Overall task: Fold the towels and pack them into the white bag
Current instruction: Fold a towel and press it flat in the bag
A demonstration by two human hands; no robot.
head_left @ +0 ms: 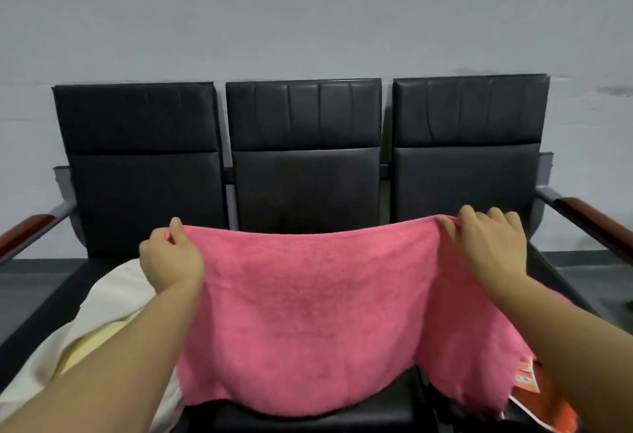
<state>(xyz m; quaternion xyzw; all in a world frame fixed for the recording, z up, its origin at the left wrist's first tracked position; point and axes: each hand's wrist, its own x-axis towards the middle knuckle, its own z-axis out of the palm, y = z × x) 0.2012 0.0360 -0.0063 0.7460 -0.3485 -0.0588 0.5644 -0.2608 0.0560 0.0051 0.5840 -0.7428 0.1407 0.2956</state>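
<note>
1. Pink and fluffy, the towel (308,312) hung spread in the air over the middle seat of the black bench (305,145), with its long axis running left to right between the two hands.
2. The left hand (171,258) pinched the top left corner, fingers curled round the edge; the right hand (486,244) gripped the top right corner the same way. Both hands were about equally far from the body, so neither was nearer to the towel's middle.
3. The top edge sagged slightly between the grips, and the lower edge hung just above the seat.
4. The white bag (113,299) lay on the left seat, below the left arm, so the left hand was nearer to it.
5. Count: one pink towel, one white bag with something pale yellow (92,340) showing in it, one orange packet (534,395) at the lower right, three seats.
6. The next fold would probably bring the two corners together.
</note>
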